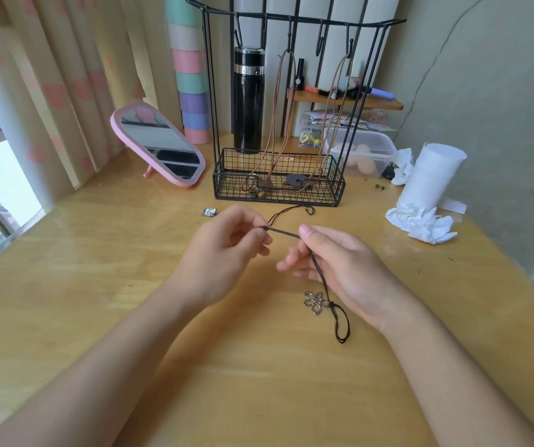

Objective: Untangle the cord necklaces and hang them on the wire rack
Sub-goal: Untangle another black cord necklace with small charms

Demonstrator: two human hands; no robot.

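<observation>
1. Nearest the camera, the left hand (226, 243) pinches the black cord necklace (283, 233) between its thumb and curled fingertips. A hard pull here could, I judge, tighten a knot rather than free it.
2. The right hand (339, 266) pinches the same cord under its thumb, with the other fingers loosely spread. A short taut stretch spans the two hands above the table (130, 285).
3. The flower pendant (314, 303) hangs below the right hand. If it swings, it may snag the cord again.
4. The cord's far tail lies just before the wire rack (278, 188) and could catch in its mesh.
5. The cord is thin and matte, and the pendant is shiny open-petalled metal. The rack is rigid black wire, already carrying the brown necklaces (278, 108). The table is glossy pale wood.
</observation>
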